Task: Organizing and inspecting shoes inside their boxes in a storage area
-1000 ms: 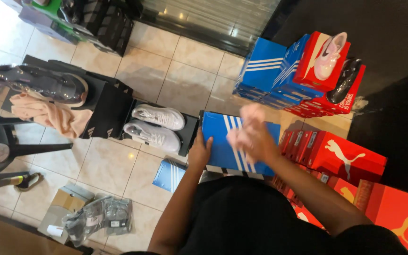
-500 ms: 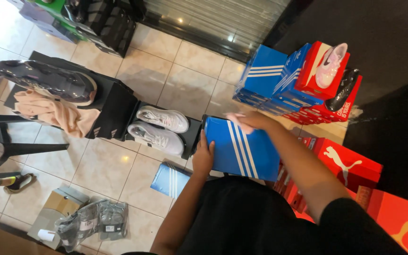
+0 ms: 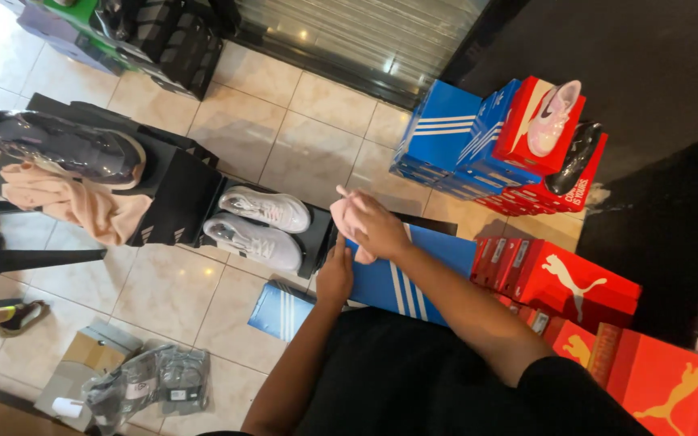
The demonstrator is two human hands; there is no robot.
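Blue shoebox point(image 3: 414, 282) with white stripes, held in front of the person's lap above the tiled floor point(image 3: 300, 153); its long axis runs from lower left to upper right, the striped face tilted up toward the camera. Beyond it, dark wall panelling and a metal shutter bound the beige floor tiles. Stacked blue boxes point(image 3: 446, 137) and red boxes point(image 3: 575, 282) stand to the right, the upper stack topped by a pink shoe point(image 3: 553, 117) and a black shoe point(image 3: 577, 157). Black display stands point(image 3: 171, 194) to the left carry a pair of white sneakers point(image 3: 260, 226), a dark shoe point(image 3: 58, 145) and a peach cloth point(image 3: 82, 206). A second, smaller blue box point(image 3: 280, 311) lies on the floor below. Right hand point(image 3: 377, 230) is closed around a pink cloth point(image 3: 345, 218), pressed against the box's upper edge. Left hand point(image 3: 334, 274) grips the box's left end, fingers wrapped round the edge.
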